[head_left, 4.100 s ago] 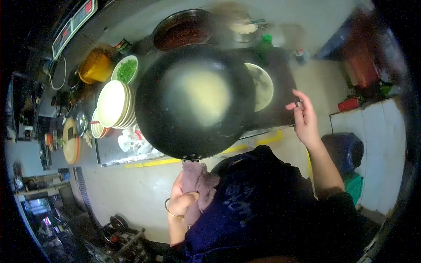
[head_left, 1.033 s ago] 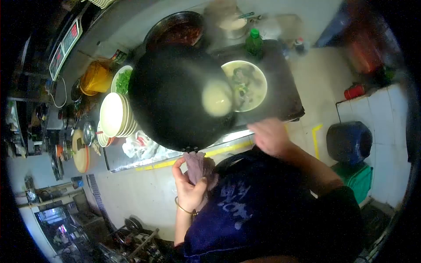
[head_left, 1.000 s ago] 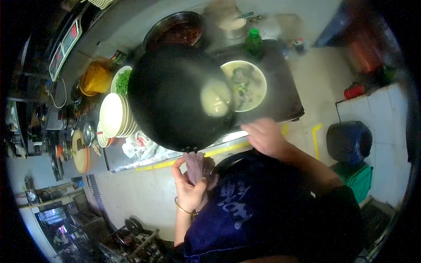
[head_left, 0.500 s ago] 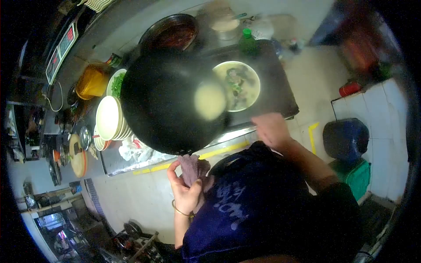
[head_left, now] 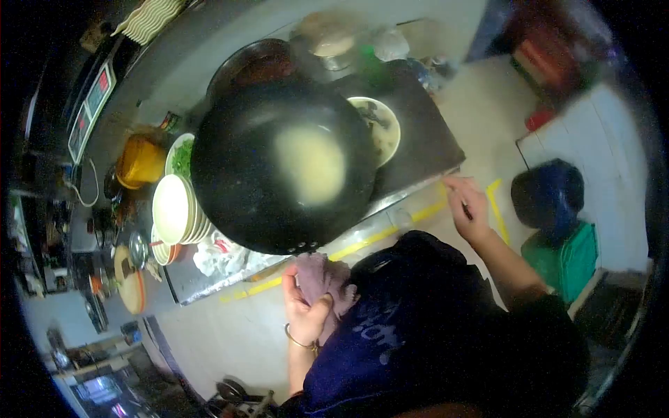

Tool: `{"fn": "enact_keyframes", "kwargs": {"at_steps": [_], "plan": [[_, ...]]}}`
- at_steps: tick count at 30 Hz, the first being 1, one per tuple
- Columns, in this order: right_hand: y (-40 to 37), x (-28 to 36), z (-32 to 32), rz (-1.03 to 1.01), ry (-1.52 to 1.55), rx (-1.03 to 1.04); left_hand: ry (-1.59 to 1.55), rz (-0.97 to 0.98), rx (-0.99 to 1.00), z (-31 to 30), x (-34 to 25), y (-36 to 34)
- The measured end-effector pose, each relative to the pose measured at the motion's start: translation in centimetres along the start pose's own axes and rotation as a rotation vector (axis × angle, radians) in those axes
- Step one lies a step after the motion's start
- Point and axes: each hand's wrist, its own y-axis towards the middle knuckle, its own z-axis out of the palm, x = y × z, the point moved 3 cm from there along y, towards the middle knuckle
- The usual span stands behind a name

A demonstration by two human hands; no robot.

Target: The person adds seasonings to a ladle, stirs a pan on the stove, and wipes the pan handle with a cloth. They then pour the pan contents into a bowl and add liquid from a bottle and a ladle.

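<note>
A big dark wok [head_left: 244, 188] with pale yellow broth [head_left: 313, 167] in it fills the middle of the view. At its near edge, my left hand [head_left: 306, 310] is closed around a mauve cloth [head_left: 322, 279] that meets the wok's rim by the rivets; any handle is hidden. Away to the right, my right hand [head_left: 468, 209] is held past the counter's edge, fingers partly curled and apart, with nothing seen in it. A white bowl of soup [head_left: 391, 139] with dark pieces stands behind the wok, which partly covers it.
Stacked white bowls [head_left: 171, 209], a bowl of chopped greens [head_left: 182, 159] and a yellow container [head_left: 141, 161] stand left. Crumpled white plastic [head_left: 219, 256] lies at the counter's edge. Behind are a dark pan [head_left: 251, 64] and a pot [head_left: 334, 45]. A green crate [head_left: 575, 261] is at right.
The wok now covers more of the soup bowl, and the broth in it looks wider. My right hand has moved right, its fingers more spread. The left hand still grips the cloth.
</note>
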Motion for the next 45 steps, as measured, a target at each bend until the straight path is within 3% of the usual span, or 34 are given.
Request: {"fn": "enact_keyframes", "kwargs": {"at_steps": [4, 8, 14, 15, 17, 20, 21, 24, 26, 28, 29, 30, 32, 35, 38, 40, 42, 43, 45], "plan": [[-6.0, 1.5, -1.7, 0.220, -0.024, -0.186, -0.049, -0.122, 0.192, -0.3, 1.4, 0.0], [-13.4, 1.3, -3.5, 0.279, -0.203, -0.305, 0.021, -0.233, 0.470, 1.3, 3.9, 0.9], [-24.6, 0.0, -12.6, 0.484, -0.350, -0.682, 0.023, -0.542, 0.885, 11.1, 9.1, 0.3], [-27.4, 0.5, -14.1, 0.616, -0.364, -0.656, 0.037, -0.678, 0.917, 12.8, 10.1, -1.1], [-30.5, -2.3, -16.8, 0.675, -0.386, -0.765, 0.109, -0.729, 1.034, 19.0, 13.3, -0.7], [-34.5, -5.8, -23.3, 0.776, -0.584, -0.770, 0.082, -0.845, 1.168, 30.4, 18.5, -1.3], [-35.5, -6.8, -25.6, 0.817, -0.648, -0.786, -0.038, -0.993, 1.298, 33.7, 21.9, -1.2], [-36.9, -7.3, -32.7, 0.956, -0.804, -0.767, -0.068, -1.225, 1.200, 45.1, 24.1, -3.1], [-37.0, -7.6, -36.3, 1.019, -0.922, -0.788, -0.103, -1.231, 1.378, 52.7, 27.4, -2.9], [-35.7, -9.5, -39.4, 1.082, -0.963, -0.860, -0.249, -1.369, 1.459, 61.7, 32.2, -2.1], [-37.0, -6.6, -36.9, 1.064, -1.075, -0.849, -0.204, -1.332, 1.453, 61.1, 32.9, -3.7], [-36.7, -9.2, -39.5, 1.106, -1.081, -0.834, -0.377, -1.459, 1.538, 66.8, 37.7, -3.7], [-35.2, -13.7, -41.7, 1.187, -1.189, -0.726, -0.247, -1.473, 1.652, 75.8, 43.2, -2.2], [-34.7, -21.7, -44.2, 1.331, -1.308, -0.606, 0.098, -1.181, 1.517, 89.1, 48.5, -1.1], [-32.8, -30.8, -48.6, 1.350, -1.275, -0.523, 0.138, -0.817, 1.616, 98.4, 59.1, 0.5], [-36.0, -36.0, -50.5, 1.450, -1.239, -0.418, 0.175, -0.904, 1.580, 105.1, 62.9, 1.2], [-32.2, -42.8, -55.4, 1.473, -1.094, -0.555, 0.250, -0.982, 1.559, 111.7, 65.1, 1.7], [-31.8, -45.5, -57.3, 1.378, -1.150, -0.602, 0.230, -0.948, 1.536, 113.9, 67.3, 1.4], [-32.8, -48.5, -59.9, 1.393, -1.097, -0.483, 0.205, -0.887, 1.520, 116.0, 71.8, 0.1]]}}
